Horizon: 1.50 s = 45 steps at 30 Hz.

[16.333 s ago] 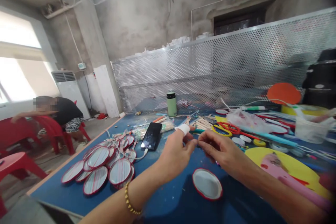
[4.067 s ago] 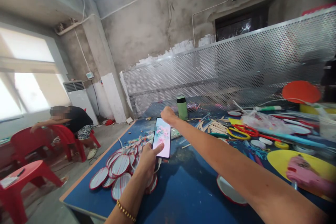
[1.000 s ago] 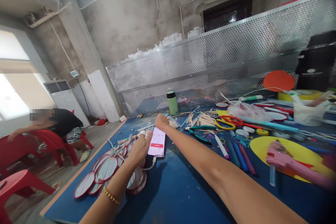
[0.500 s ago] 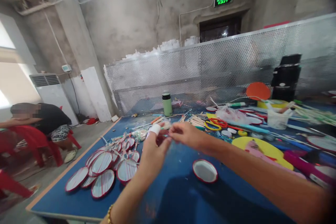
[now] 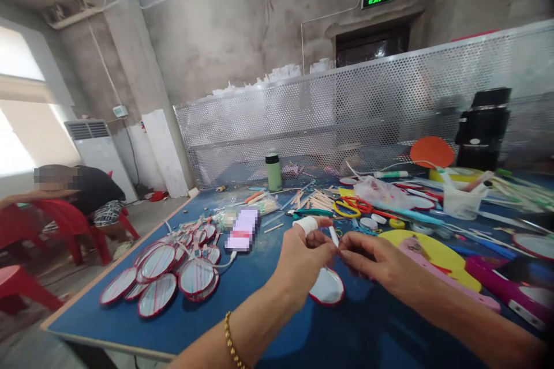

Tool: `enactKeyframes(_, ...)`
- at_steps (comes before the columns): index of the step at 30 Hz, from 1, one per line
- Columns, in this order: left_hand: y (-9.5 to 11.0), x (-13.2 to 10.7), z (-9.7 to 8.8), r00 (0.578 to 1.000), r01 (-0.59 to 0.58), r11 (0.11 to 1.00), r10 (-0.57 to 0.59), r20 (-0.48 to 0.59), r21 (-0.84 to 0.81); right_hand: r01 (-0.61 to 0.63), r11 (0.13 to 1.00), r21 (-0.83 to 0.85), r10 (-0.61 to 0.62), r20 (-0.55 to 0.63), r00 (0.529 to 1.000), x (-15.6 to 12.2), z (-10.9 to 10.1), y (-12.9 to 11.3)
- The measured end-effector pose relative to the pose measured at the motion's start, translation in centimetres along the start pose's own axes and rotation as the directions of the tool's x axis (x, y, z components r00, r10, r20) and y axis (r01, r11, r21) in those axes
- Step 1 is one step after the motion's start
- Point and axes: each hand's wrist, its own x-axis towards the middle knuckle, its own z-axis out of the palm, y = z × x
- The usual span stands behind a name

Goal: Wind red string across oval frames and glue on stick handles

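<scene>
left hand (image 5: 298, 262) + right hand (image 5: 374, 255): fingers curled mostly closed, tips about meeting, can't tell what's gripped, prob steadying something tiny | round dish (image 5: 329, 289) on counter (image 5: 108, 328), their 6 o'clock, likely kept handy | dish pile (image 5: 156, 262) at 9 o'clock, elbow room I guess

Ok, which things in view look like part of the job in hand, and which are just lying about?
Probably part of the job:
left hand and right hand, close together; anything between them is too small to tell
red-rimmed disc near them
pile of similar discs to the left

Apparently just lying about:
phone
green bottle
plastic bag
</scene>
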Motion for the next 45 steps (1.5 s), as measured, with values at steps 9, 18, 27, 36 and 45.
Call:
enactKeyframes(9,0.2,2.2,-0.3,0.927,0.18,0.951,-0.079,0.366,-0.25,0.016,0.95,0.311,0.072,-0.269,0.96,0.9,-2.3,0.8)
enactKeyframes(18,0.6,2.1,-2.5,0.969,-0.026,0.987,-0.014,0.245,0.156,-0.23,0.89,0.394,0.168,0.186,0.968,-0.4,0.4,0.7)
enactKeyframes(27,1.3,2.1,-3.9,0.906,-0.165,0.951,0.043,0.421,0.26,0.052,0.966,0.252,-0.067,0.05,0.996,-1.6,-0.7,-1.6)
enactKeyframes(36,0.6,1.6,-3.1,0.89,-0.101,0.961,-0.027,0.455,0.256,0.051,0.661,0.748,-0.084,0.006,0.996,-2.0,1.2,-1.4)
enactKeyframes(45,0.9,1.9,-4.2,0.814,0.026,0.978,-0.142,0.563,0.208,-0.17,0.83,0.531,0.045,0.24,0.97,-1.8,0.0,-1.5)
